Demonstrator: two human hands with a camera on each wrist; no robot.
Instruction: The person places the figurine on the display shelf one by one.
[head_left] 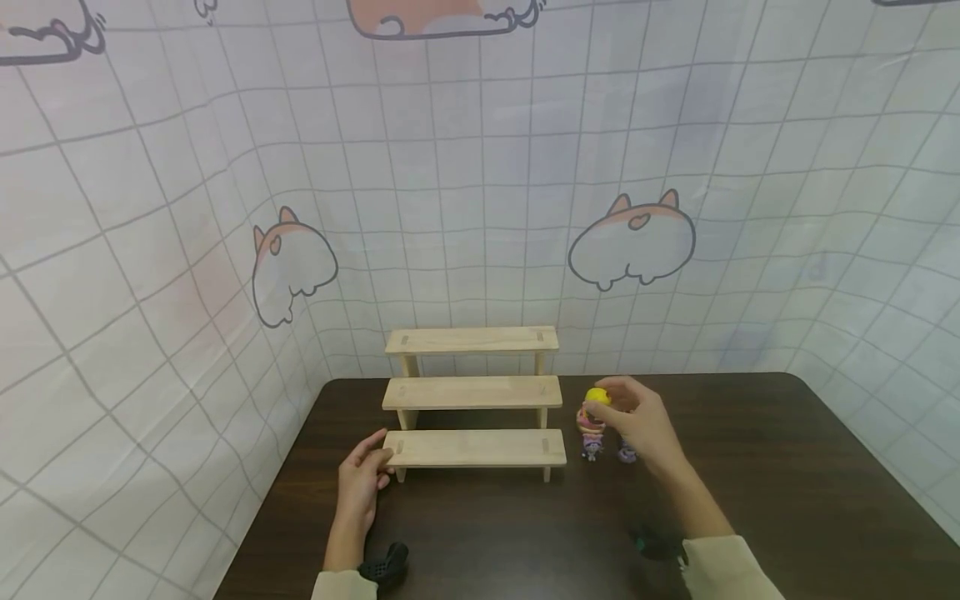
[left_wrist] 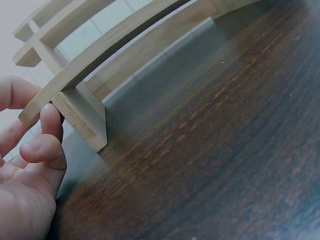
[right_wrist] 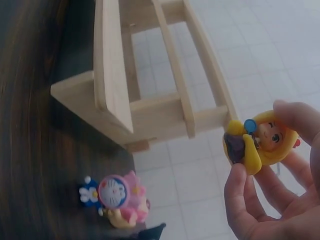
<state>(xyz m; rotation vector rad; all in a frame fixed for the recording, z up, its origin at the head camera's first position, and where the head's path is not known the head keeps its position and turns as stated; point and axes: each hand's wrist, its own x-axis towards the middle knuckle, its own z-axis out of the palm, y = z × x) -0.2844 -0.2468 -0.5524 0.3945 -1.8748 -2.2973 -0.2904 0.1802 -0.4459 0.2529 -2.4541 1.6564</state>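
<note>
A three-step wooden display stand (head_left: 474, 448) stands on the dark table. My left hand (head_left: 360, 483) holds the left end of its lowest step, with fingers above and below the board (left_wrist: 75, 75) in the left wrist view. A small yellow-haired figurine (right_wrist: 262, 142) is pinched between the thumb and fingers of my right hand (right_wrist: 287, 195), held in the air to the right of the stand. Below that hand, on the table, stand a pink figurine with a round cat face (right_wrist: 114, 192) and a purple figurine (head_left: 627, 451), partly hidden by the hand in the head view.
The dark wood table (head_left: 750, 483) extends to the right and front. White grid-patterned cloth (head_left: 480, 183) with cartoon animals hangs behind and at both sides. A black device (head_left: 386, 565) is by the left wrist. A dark pointed object (right_wrist: 152, 232) shows near the pink figurine.
</note>
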